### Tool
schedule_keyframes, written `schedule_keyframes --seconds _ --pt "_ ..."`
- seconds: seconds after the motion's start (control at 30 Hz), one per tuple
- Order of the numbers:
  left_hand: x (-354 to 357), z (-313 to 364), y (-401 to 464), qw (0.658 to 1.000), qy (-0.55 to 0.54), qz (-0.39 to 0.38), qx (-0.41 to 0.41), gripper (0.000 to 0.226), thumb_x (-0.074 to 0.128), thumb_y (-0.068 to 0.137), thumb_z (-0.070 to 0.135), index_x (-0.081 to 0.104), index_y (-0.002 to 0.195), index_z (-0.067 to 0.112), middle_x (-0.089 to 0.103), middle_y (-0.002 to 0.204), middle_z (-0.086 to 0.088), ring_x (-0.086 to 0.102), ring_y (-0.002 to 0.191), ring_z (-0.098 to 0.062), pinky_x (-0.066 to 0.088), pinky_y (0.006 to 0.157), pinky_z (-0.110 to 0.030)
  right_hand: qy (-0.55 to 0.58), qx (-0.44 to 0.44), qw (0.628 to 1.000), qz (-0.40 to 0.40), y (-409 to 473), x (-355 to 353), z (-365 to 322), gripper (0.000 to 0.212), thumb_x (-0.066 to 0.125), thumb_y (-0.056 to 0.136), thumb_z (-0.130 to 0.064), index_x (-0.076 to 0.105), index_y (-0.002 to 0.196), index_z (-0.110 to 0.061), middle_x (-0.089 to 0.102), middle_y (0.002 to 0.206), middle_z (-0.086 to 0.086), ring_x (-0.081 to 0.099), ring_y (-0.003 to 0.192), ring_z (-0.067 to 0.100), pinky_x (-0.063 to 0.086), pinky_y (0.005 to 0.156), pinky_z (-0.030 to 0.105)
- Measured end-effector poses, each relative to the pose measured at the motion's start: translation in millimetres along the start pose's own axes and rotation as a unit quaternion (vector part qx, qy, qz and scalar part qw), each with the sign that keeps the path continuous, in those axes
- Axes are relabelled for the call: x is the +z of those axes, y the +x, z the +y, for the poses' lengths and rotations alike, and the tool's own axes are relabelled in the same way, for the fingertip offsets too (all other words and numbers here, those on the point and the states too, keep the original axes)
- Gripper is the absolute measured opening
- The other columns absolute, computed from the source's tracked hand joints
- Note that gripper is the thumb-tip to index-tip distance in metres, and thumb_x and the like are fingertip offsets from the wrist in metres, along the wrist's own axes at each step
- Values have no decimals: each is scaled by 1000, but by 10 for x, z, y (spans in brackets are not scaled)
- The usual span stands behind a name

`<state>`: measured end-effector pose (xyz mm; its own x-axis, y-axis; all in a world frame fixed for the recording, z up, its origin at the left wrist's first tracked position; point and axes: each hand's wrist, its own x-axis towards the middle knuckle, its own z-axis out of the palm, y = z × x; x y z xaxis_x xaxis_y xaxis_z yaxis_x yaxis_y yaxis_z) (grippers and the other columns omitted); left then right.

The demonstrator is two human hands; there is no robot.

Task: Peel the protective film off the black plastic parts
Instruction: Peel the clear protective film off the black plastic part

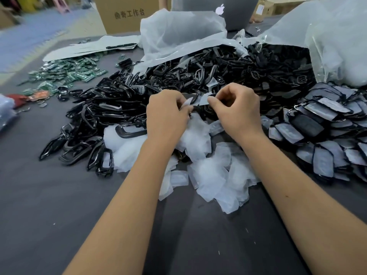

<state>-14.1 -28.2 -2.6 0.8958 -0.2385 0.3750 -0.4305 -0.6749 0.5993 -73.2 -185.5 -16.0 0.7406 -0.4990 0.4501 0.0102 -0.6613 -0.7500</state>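
Both hands meet above the middle of the grey bench (49,205), fingers curled in tight. The left hand (165,114) grips a small black plastic part (195,109), most of it hidden behind the knuckles; a pale sliver of film (187,102) shows at its fingertips. The right hand (237,111) is closed to a narrow pinch, thumb against forefinger, on a strip of translucent protective film (204,100) that stretches from the part towards it. Whether the strip is fully off the part cannot be told, since the fingers cover the join.

Directly beneath the hands and wrists lies a loose heap of peeled film pieces (214,175), whitish and crumpled, spread across the bench towards the person. To the left of it sits a pile of glossy black frame-shaped parts (95,116), some overlapping the film heap's edge. To the right is a stack of flat black parts still covered in film (327,132), their faces greyish. Behind the hands a large mound of black parts (228,68) spills from open clear plastic bags (178,30). Far left on the bench lies a scatter of green circuit boards (65,74). At the back stand a cardboard box (123,12) with printed characters and a grey laptop (228,10).
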Motion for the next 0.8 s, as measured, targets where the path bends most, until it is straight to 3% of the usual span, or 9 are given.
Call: schedule_keyframes --seconds 0.13,0.23,0.3,0.43,0.53,0.67,0.73,0.8 --pt "-48 -85 -27 994 -92 51 13 44 72 95 30 56 64 3 47 57 2 37 55 -9 37 59 -29 25 0 1000 15 -60 58 58 15 79 89 -23 70 82 -13 67 73 -10 62 66 9 53 71 25" --pt "-84 -157 -51 997 -69 24 10 29 81 87 28 67 68 12 55 60 11 45 54 -6 40 58 -17 35 0 999 17 -65 71 76 14 79 89 -22 71 81 -14 67 72 -12 63 66 9 54 72 25" --pt "-126 -218 -68 999 -37 18 -4 5 82 84 18 78 82 19 67 72 13 61 68 -2 50 68 -15 43 -2 999 15 -62 72 83 12 78 89 -20 71 82 -14 67 71 -13 63 66 6 54 71 22" --pt "-236 -265 -78 998 18 31 -42 20 69 85 1 80 90 18 67 77 9 63 75 -7 39 61 -7 48 -6 999 10 -64 75 93 6 76 89 -14 72 84 -12 68 74 -12 63 70 7 53 71 19" --pt "-323 -225 -85 998 29 -7 -64 36 61 83 -8 82 96 19 73 86 2 67 83 -15 48 66 -19 49 -12 999 9 -66 73 95 4 76 88 -11 72 87 -13 69 76 -10 64 73 8 51 69 15" --pt "-476 -189 -88 991 36 -111 -59 63 46 76 -19 77 116 18 71 121 -3 67 113 -20 55 90 -29 50 -15 999 10 -70 72 99 5 76 88 -11 72 87 -15 68 77 -10 64 74 7 50 66 12" --pt "-546 -182 -88 980 66 -180 -48 74 43 76 -19 69 133 21 64 137 -2 60 128 -22 52 103 -35 51 -14 999 9 -72 75 99 5 76 88 -12 72 87 -15 69 77 -10 64 74 7 50 66 12" --pt "-590 -182 -82 973 70 -215 -54 76 44 79 -17 64 140 24 59 146 1 54 135 -20 47 105 -32 52 -13 999 9 -75 78 99 5 76 88 -12 72 87 -15 69 77 -9 64 74 7 50 67 12"
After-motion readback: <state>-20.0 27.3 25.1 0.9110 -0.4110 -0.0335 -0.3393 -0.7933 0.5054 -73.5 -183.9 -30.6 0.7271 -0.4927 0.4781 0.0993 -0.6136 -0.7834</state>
